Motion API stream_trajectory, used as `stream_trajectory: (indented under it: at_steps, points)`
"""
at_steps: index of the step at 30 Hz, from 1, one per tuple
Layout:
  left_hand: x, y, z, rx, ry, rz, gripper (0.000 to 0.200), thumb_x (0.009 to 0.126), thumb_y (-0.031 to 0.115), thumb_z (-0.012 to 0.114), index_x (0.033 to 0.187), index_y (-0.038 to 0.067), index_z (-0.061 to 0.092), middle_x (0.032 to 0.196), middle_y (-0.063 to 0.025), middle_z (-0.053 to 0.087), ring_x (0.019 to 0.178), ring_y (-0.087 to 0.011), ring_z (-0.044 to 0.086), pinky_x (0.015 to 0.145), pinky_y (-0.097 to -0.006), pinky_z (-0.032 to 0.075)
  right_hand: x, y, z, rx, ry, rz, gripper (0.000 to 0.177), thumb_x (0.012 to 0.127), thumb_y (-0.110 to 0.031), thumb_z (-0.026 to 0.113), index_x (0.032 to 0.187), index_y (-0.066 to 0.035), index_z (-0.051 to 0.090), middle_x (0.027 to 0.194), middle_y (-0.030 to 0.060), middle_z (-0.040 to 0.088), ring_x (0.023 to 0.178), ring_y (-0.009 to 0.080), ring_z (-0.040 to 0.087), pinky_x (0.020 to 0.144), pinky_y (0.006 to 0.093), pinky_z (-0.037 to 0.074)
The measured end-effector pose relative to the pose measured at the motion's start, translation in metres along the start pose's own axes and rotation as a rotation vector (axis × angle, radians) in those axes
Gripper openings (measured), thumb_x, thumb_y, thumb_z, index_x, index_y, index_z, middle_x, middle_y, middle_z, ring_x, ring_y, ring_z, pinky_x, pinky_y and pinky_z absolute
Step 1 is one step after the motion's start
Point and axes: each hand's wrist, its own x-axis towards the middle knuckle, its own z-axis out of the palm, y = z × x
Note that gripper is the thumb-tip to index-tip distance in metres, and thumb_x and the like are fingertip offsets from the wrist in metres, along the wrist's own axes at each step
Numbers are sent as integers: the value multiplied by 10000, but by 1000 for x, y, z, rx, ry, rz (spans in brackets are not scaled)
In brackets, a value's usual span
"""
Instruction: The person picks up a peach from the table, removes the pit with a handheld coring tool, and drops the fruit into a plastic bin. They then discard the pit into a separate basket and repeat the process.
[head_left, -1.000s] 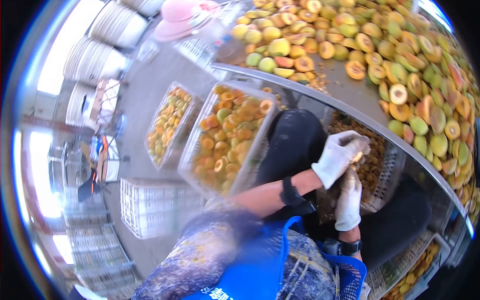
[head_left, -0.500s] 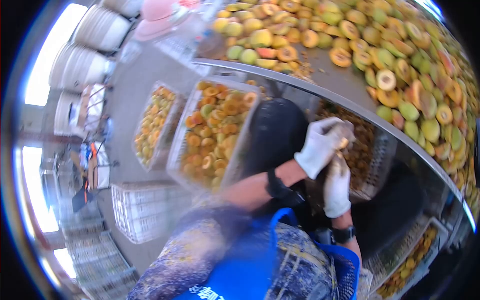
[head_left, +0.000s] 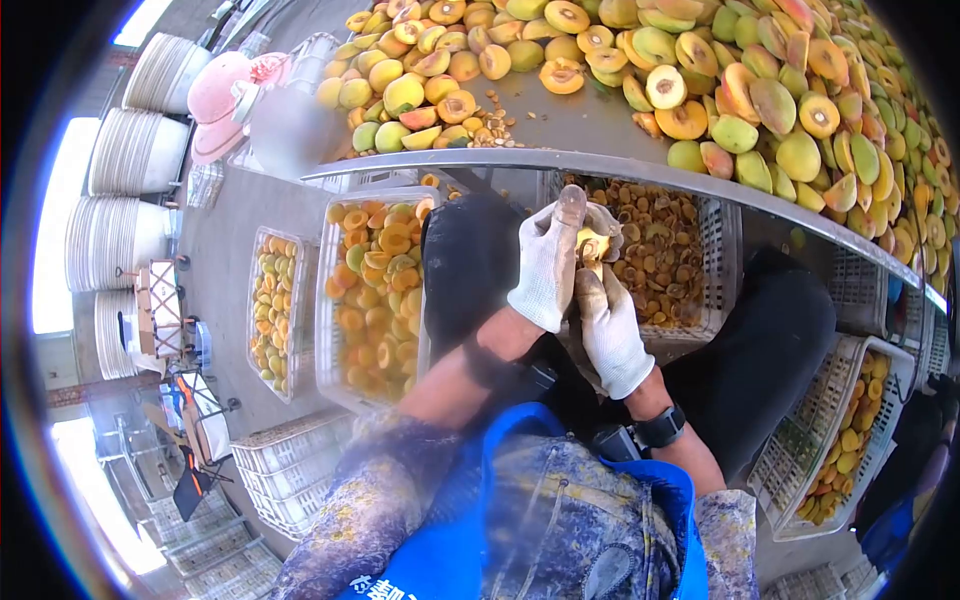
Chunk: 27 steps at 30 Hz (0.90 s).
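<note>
My left hand (head_left: 545,262), in a white knit glove with stained fingertips, is closed around a yellow peach half (head_left: 594,245). Its thumb points up beside the fruit. My right hand (head_left: 612,335), gloved the same way, is closed with its fingertips right against the lower side of that peach half. Whatever lies inside the right fingers is hidden. Both hands are above my lap, at the near side of a white crate (head_left: 712,270) holding brownish peach pits and scraps (head_left: 655,255).
A metal table edge (head_left: 450,158) runs above the hands, with heaped cut peaches (head_left: 760,110) on the tabletop. At left are two crates of peach halves (head_left: 375,270) and stacked white crates (head_left: 290,470). Another peach crate (head_left: 850,440) stands right, near a person's dark sleeve (head_left: 915,440).
The view has turned, so the table and crates appear shifted. My hands remain together at the peach half; the left thumb now stands more upright.
</note>
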Motion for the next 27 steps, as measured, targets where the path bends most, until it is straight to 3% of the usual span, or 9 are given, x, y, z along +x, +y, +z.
stream_trajectory:
  at_steps: [4,5,7,11,14,19,22,27]
  points:
    - [0,-1,-1,59,-43,42,551,958,512,543,751,6,615,791,-100,644,680,-159,599,637,-282,493,-1,-4,-7,97,-85,3,410,1044,-398,421,1079,-17,571,808,-14,561,711,51,468,628,215,422]
    - [0,1,-2,79,-67,68,556,957,516,540,749,6,614,797,-103,644,687,-163,600,638,-286,494,-3,-10,-10,156,-122,47,410,1036,-435,419,986,-56,568,713,-30,525,555,36,426,494,201,375]
    - [1,2,-1,73,-107,60,571,957,526,529,740,4,608,819,-111,643,710,-177,602,644,-299,497,-6,-12,-11,201,-151,57,420,1022,-475,428,963,-77,550,662,-26,497,458,44,382,405,206,326]
    - [1,6,0,40,-163,34,561,968,501,529,720,3,596,772,-114,632,681,-186,599,633,-304,500,-13,-23,-17,545,-260,344,450,989,-553,445,924,-111,501,592,-20,438,345,59,312,296,216,238]
    - [3,5,0,43,-167,5,538,972,471,544,714,2,594,741,-118,629,652,-193,606,597,-301,504,-14,-25,-14,505,-202,402,472,976,-583,445,925,-114,477,589,-22,411,347,60,318,290,218,235]
    - [6,2,4,82,-30,-62,483,964,417,589,730,-4,611,732,-120,639,608,-193,619,537,-286,504,-11,-23,-3,197,-62,260,496,991,-570,410,851,-100,487,530,-14,421,322,77,352,290,233,280]
    - [4,5,11,129,39,-97,455,964,390,601,743,-7,620,724,-114,640,596,-181,614,537,-281,503,-13,-28,-11,244,-129,280,494,992,-567,413,874,-94,493,525,-10,434,323,79,373,292,236,294]
    - [1,3,14,130,-34,-32,437,972,367,595,755,-11,628,713,-103,636,590,-163,595,550,-273,482,-11,-20,-9,193,-63,200,483,987,-568,430,893,-98,489,544,-16,433,338,74,362,302,231,280]
